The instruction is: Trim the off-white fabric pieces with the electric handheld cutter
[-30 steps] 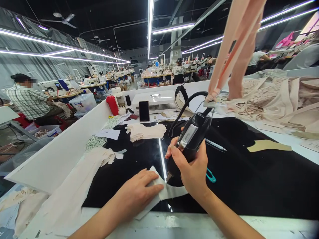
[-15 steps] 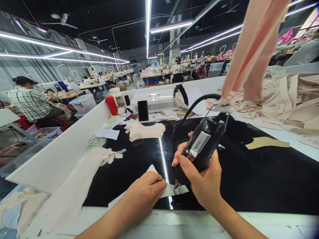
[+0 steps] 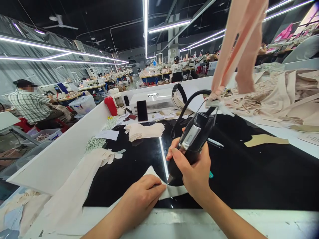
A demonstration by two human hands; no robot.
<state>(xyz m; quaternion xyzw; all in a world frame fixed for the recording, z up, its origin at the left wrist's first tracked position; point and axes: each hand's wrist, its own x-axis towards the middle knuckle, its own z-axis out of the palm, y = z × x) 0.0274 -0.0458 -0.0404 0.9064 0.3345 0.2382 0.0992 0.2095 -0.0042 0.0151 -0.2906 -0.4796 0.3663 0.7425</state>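
Observation:
My right hand (image 3: 190, 166) is wrapped round a black electric fabric cutter (image 3: 193, 136), tilted with its tip low, near my left fingers. The tip meets the far edge of a pale fabric piece (image 3: 175, 191) on the black tabletop (image 3: 249, 179). With fingers closed, my left hand (image 3: 144, 194) pinches and presses that fabric, covering its middle. A cord and a knotted pink fabric strip (image 3: 224, 73) run up from the cutter's top. Behind my right hand lie a pen (image 3: 215, 143) and a small teal item (image 3: 211, 174), partly hidden.
Stacked pale fabric pieces (image 3: 144, 130) lie ahead, near a phone (image 3: 142, 111) and a white vented box (image 3: 156, 99). To the left are a long fabric bundle (image 3: 74, 186) and green cord (image 3: 95, 144). A beige pattern piece (image 3: 265, 140) and heaped straps (image 3: 281, 96) lie right.
My right hand and the cutter have shifted left, and the tip has moved from over the fabric to its far edge. My left hand stays nearly in place. More of the pen shows.

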